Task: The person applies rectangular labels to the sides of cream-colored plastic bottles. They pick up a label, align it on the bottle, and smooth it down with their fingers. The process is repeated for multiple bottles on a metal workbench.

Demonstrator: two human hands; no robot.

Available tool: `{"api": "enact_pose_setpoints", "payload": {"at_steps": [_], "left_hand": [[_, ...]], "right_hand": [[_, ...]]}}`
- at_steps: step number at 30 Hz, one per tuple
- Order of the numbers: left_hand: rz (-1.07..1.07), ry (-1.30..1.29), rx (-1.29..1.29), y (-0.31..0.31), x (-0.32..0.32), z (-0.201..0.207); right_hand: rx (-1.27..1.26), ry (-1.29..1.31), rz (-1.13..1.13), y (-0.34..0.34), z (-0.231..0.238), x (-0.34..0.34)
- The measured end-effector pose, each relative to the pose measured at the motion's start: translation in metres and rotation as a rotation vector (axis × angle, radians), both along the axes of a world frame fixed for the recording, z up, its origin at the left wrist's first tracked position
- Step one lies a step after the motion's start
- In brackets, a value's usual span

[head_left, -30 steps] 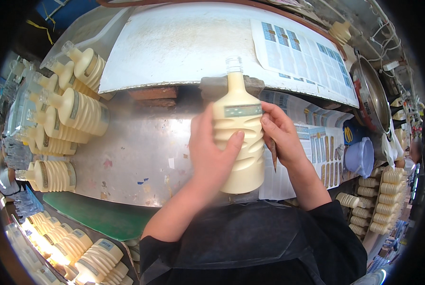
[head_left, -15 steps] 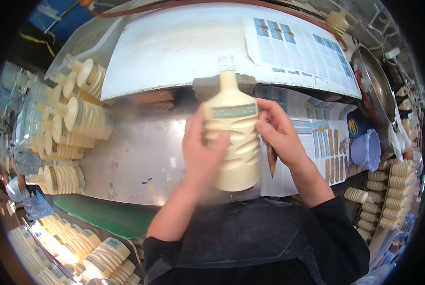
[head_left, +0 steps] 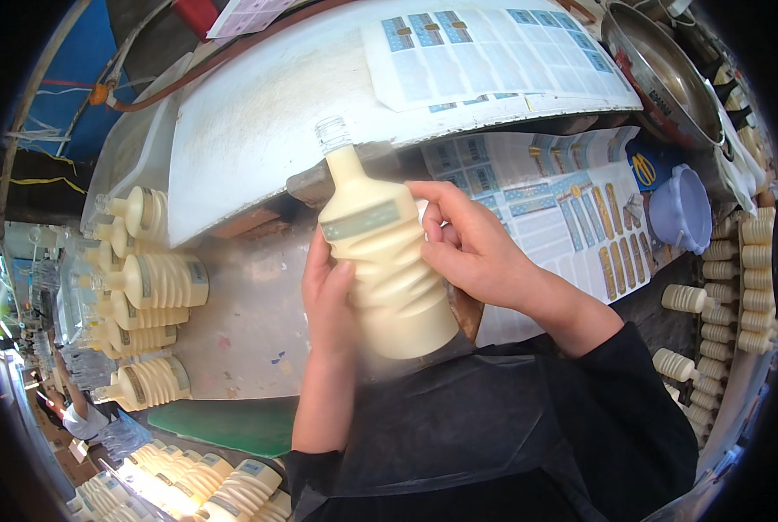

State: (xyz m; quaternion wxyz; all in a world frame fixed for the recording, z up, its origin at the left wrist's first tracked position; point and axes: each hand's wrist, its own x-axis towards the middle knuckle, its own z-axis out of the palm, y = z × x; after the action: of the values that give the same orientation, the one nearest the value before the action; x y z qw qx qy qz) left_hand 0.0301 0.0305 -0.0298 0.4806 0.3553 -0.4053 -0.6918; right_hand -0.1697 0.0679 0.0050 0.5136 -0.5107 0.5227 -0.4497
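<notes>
A cream bottle (head_left: 393,283) with a ribbed body and a clear threaded neck leans to the left in front of me. My left hand (head_left: 326,300) wraps round its left side, thumb across the front. Around the upper body runs a grey-green label band (head_left: 363,219). My right hand (head_left: 471,248) is at the bottle's right shoulder, its fingers curled and index finger near the label's end. From under that hand a brown, pointed flat tool (head_left: 468,315) sticks out downward; its grip is hidden in my palm.
Several similar bottles (head_left: 158,283) are stacked at the left. Label sheets (head_left: 571,209) cover the table's right, with more on the white board (head_left: 250,122). A lilac bucket (head_left: 680,209) and a metal pan (head_left: 663,74) stand right; bottles (head_left: 758,278) line the far right.
My view has turned, so the table appears tilted. The bottle now leans left instead of standing upright in view. Both hands stay on it, the left one lower along its side.
</notes>
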Motion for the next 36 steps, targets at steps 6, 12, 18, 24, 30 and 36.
{"api": "enact_pose_setpoints", "payload": {"at_steps": [6, 12, 18, 24, 30, 36], "left_hand": [[0.000, -0.005, -0.004, 0.001, -0.002, 0.003], [0.064, -0.138, -0.096, 0.002, 0.001, 0.004], [0.155, -0.208, -0.023, 0.002, 0.003, 0.011], [0.181, -0.119, 0.085, -0.018, 0.009, 0.018], [0.247, 0.013, 0.137, -0.022, -0.004, 0.011], [0.260, 0.033, 0.159, -0.023, -0.006, 0.010]], "right_hand": [[-0.010, -0.012, -0.005, -0.002, -0.007, -0.002], [0.019, -0.155, -0.004, -0.013, -0.024, -0.006], [0.131, -0.218, 0.005, -0.023, -0.013, -0.009], [0.051, -0.062, 0.004, -0.039, -0.012, -0.004], [0.097, -0.077, -0.049, -0.049, -0.020, 0.002], [0.092, -0.053, -0.084, -0.049, -0.022, 0.004]]}}
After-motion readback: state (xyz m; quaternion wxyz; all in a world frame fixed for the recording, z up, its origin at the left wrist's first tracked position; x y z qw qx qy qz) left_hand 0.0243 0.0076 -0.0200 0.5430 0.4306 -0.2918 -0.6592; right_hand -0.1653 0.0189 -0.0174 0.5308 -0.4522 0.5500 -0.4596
